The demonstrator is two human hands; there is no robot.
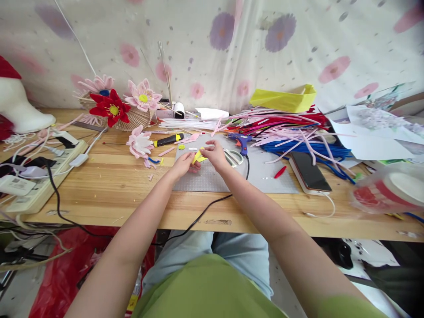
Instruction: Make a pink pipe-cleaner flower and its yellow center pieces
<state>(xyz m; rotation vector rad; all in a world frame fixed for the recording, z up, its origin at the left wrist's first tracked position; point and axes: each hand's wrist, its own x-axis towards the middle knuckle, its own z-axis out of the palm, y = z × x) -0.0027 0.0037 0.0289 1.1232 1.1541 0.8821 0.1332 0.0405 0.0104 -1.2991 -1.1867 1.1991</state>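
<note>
Centre frame: our left hand [184,165] and right hand [215,155] pinch a yellow piece [199,156] together over the grey mat [212,177].

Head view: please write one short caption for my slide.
Both hands, left and right, hold a yellow piece over a grey mat, beside scissors and pipe cleaners.

top: lime-green, short sleeves | trousers: pale blue (denim-like) | forearms and hands [202,161]: bare
</note>
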